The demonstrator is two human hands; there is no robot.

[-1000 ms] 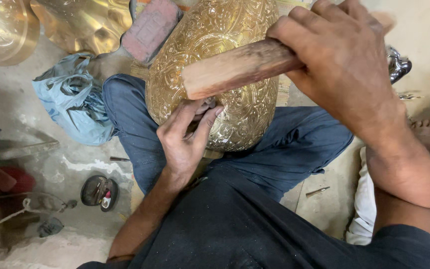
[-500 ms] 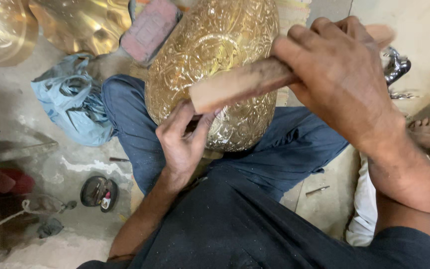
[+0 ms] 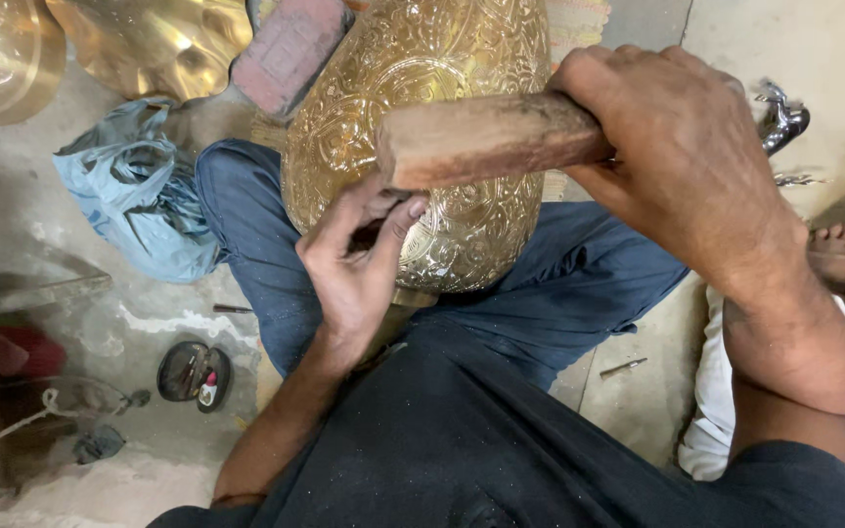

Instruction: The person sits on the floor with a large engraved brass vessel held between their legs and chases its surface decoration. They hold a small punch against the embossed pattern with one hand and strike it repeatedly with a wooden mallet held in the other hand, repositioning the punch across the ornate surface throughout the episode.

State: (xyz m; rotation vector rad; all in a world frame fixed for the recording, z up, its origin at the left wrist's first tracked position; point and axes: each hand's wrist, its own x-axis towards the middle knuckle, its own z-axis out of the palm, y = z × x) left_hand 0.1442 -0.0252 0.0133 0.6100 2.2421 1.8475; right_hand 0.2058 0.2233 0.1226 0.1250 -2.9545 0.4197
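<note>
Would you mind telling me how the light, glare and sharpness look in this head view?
Head view: soft even light; bright glare on the embossed brass vessel and the brass sheets at top left; right hand and wooden block sharp; mild wide-angle stretching at the edges.

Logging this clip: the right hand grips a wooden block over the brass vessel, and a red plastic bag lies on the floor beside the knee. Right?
Not quite. The bag is light blue, not red, as the head view shows. The right hand does grip the wooden block over the brass vessel.
</note>
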